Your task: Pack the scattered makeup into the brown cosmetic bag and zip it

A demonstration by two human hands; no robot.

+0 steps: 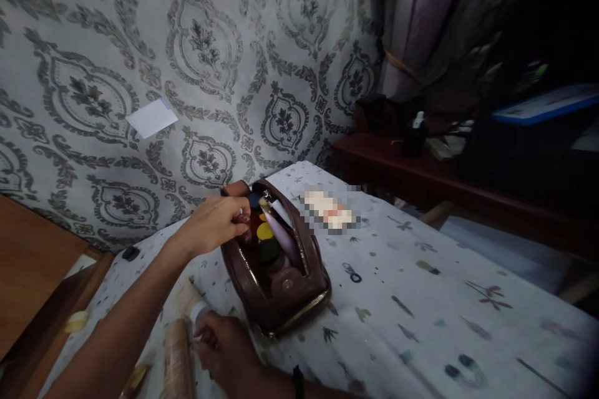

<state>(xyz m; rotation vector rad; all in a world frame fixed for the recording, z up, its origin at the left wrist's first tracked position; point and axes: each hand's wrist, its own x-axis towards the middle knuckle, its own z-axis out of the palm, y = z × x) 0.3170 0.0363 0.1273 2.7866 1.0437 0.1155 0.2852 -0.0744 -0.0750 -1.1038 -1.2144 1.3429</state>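
A dark brown zippered bag (248,305) stands unzipped on the table, packed with several items. Inside it I see a yellow round lid (264,231), a dark green lid (268,250) and a pale lilac tube (279,234). My left hand (218,218) is over the bag's left rim, its fingertips pinched on a small reddish, shiny item (244,224) whose kind I cannot make out. My right hand (227,346) is curled on the table in front of the bag. Its fingers are against the white end of a cream-coloured tube (188,296); whether they grip it is unclear.
A brownish cylinder (178,358) lies left of my right hand. Beyond the bag is a blurred-out pale item (330,211). A small black object (131,253) and a yellow-white piece (76,322) are at the left. A dark red shelf (374,156) borders the table's right.
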